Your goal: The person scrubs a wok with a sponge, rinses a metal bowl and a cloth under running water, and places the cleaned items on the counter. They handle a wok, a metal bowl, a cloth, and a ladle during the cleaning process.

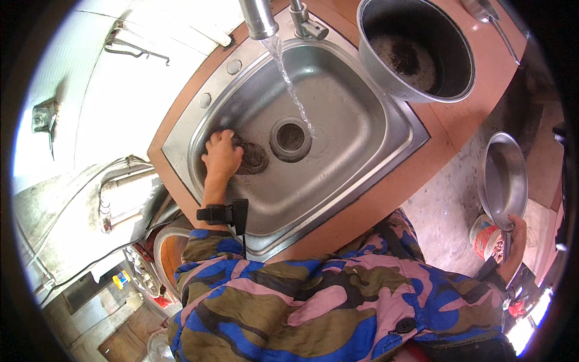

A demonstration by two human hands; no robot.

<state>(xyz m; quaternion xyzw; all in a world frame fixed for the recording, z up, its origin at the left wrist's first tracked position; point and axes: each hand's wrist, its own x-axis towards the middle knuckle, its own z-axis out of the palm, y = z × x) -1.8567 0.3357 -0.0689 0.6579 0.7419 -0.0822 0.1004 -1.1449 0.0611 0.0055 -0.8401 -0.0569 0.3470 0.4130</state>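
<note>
My left hand (222, 154) reaches into the stainless steel sink (344, 181), fingers bent against its left end. Beside the thumb lies a dark, wiry scourer (254, 158), partly under the hand. Whether my fingers grip it is hidden. Out to the right, past the counter's edge, my right hand (518, 237) grips the handle of a metal dipper (504, 181), its bowl facing up towards me. Water (289, 86) runs from the faucet (260, 20) and lands by the drain (290, 137), right of the scourer.
A large metal pot (414, 54) with a dark, stained inside stands at the sink's right back corner. A small ladle (491, 25) lies farther right on the reddish counter (443, 122). Below the dipper stands a bag-lined container (486, 237). Cables (97, 181) hang on the left.
</note>
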